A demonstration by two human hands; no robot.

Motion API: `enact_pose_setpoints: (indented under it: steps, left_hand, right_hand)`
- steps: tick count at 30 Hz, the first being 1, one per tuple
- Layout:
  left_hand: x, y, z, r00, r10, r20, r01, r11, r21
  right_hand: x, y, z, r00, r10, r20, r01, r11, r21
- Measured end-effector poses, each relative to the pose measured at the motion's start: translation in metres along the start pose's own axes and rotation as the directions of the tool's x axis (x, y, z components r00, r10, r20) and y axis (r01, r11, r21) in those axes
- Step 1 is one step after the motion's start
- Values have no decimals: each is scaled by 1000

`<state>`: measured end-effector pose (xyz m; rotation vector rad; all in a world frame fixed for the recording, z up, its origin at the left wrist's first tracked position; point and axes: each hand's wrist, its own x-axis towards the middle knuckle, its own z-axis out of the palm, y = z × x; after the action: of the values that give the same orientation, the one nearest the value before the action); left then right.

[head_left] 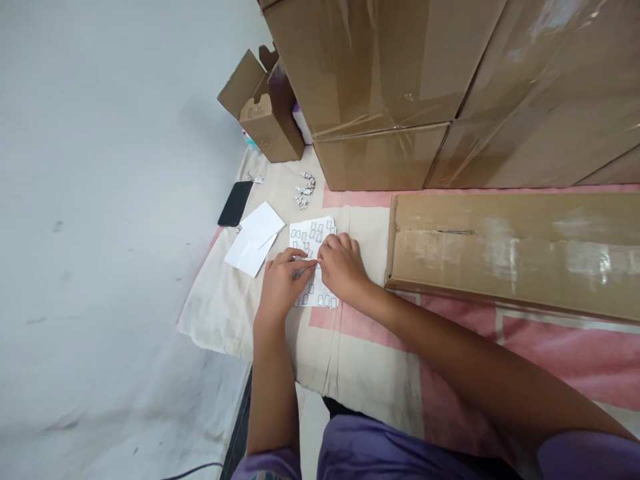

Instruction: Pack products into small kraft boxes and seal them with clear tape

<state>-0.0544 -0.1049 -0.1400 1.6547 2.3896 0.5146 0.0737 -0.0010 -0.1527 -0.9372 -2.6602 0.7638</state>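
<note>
A white sheet (pixel 313 235) printed with several small rectangular outlines lies on a cream and pink cloth (pixel 350 347). Both hands rest on it, meeting at the fingertips. My left hand (pixel 283 283) is curled, its fingers pinched toward a small strip at the sheet's middle. My right hand (pixel 341 265) is also closed in a pinch against the same spot. What sits between the fingertips is too small to name. Two blank white cards (pixel 255 237) lie just left of the sheet.
A black phone (pixel 235 203) lies beyond the cards. Small crumpled silver scraps (pixel 304 190) sit behind the sheet. A long flat cardboard box (pixel 515 247) lies at right, stacked taped cartons (pixel 425 87) behind, and a small open carton (pixel 263 110). Grey floor lies at left.
</note>
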Motion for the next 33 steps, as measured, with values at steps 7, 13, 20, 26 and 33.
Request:
enact_pose_setpoints:
  steps: [7, 13, 20, 26, 33]
  left_hand:
    - [-25, 6, 18, 986, 120, -113, -93, 971, 220]
    - [-30, 14, 25, 978, 132, -159, -84, 957, 277]
    - [-29, 15, 30, 971, 142, -191, -84, 956, 282]
    - [-30, 11, 36, 971, 127, -203, -75, 966, 249]
    - [-28, 7, 39, 963, 132, -236, -84, 975, 206]
  right_hand:
    - [-4, 1, 5, 999, -9, -49, 5, 997, -73]
    - [-3, 6, 16, 994, -45, -102, 31, 991, -130]
    - [-4, 5, 16, 994, -22, -111, 8, 992, -129]
    - [-2, 6, 9, 995, 24, -96, -28, 999, -44]
    - [-3, 19, 4, 983, 17, -184, 17, 983, 182]
